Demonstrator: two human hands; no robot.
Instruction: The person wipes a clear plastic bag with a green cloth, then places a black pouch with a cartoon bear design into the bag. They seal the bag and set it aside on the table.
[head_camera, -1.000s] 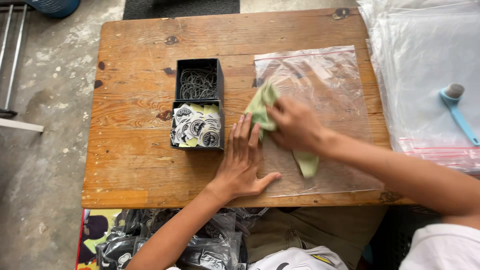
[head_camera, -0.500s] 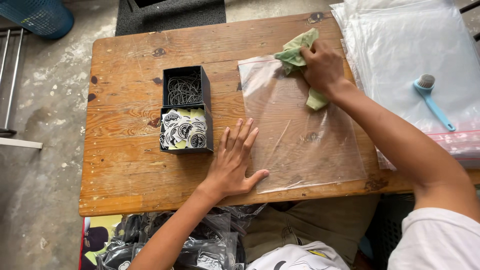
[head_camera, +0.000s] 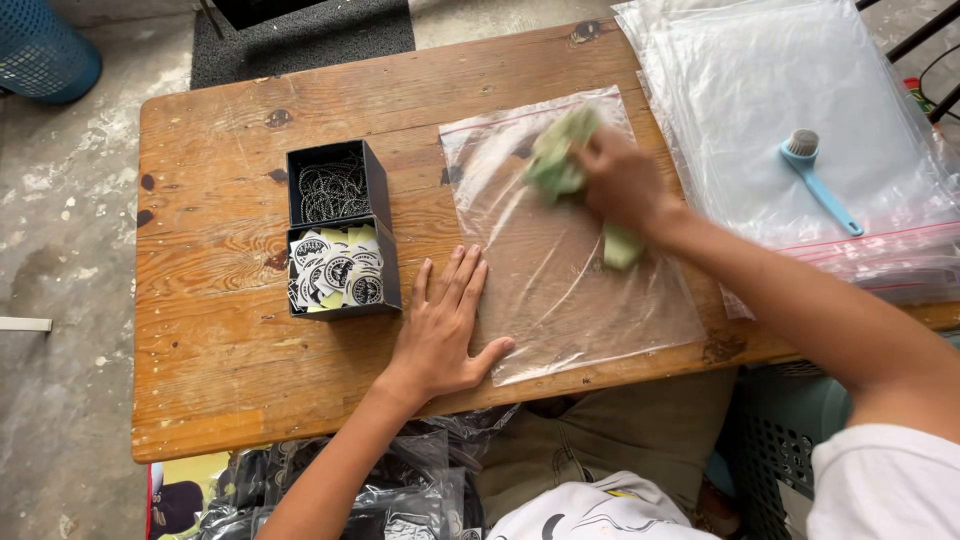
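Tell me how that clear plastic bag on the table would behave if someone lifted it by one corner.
The clear plastic bag looks thin and wrinkled, so it would probably droop limply. It seems very light and likely slippery on the wooden table: the left hand presses its edge flat while the right hand rubs it with a green cloth.

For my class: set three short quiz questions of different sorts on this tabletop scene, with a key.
1. True or false: the left hand lies flat with its fingers spread at the edge of the clear plastic bag.
2. What does the right hand grip?
A. blue brush
B. green cloth
C. black box
3. Fill in: the blue brush lies on a stack of clear ____.

Key:
1. True.
2. B, the green cloth.
3. Bags.
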